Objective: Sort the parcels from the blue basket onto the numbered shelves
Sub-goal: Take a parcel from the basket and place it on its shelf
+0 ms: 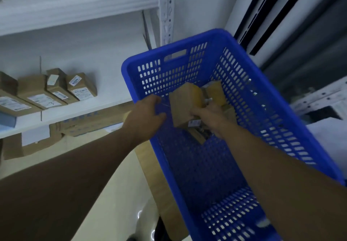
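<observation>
A blue slotted basket (249, 98) fills the right half of the view, tilted. At its far end lie a few brown cardboard parcels. My right hand (208, 116) reaches into the basket and grips one brown parcel (185, 101), lifted a little above the others. A second parcel (216, 92) with yellow tape lies just behind it. My left hand (144, 116) curls over the basket's left rim and holds it. On the white shelf (78, 113) to the left stand several labelled brown parcels (80, 87) in a row.
A white perforated shelf post (167, 11) rises behind the basket. Another shelf board (75, 3) runs above. Flat cardboard boxes (88, 126) lie on the level below. Dark panels and a white frame stand to the right.
</observation>
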